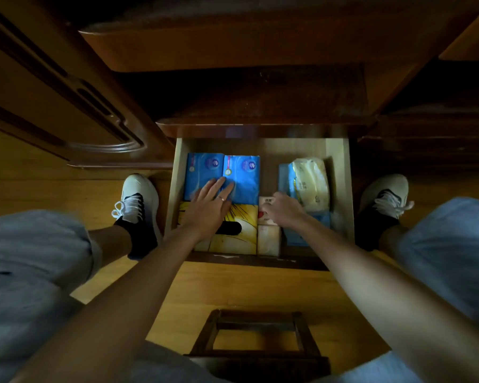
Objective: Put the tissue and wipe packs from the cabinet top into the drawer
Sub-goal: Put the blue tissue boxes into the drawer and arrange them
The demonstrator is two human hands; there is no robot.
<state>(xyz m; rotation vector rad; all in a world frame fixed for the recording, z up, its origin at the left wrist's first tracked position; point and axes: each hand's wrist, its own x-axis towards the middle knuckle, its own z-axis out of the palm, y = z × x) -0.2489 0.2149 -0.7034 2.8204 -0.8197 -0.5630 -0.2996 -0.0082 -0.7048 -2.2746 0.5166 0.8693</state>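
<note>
The open wooden drawer holds two blue tissue packs side by side at its back left. A yellow tissue box lies in front of them. My left hand rests flat across the blue packs and the yellow box, fingers spread. My right hand curls over a small white and red pack in the middle of the drawer. A pale pack lies just in front of it. A yellow wipe pack lies on blue packs at the right.
The dark cabinet top juts out above the drawer. A tall wooden door panel stands at the left. My two white shoes flank the drawer on the wooden floor. A wooden stool frame sits beneath me.
</note>
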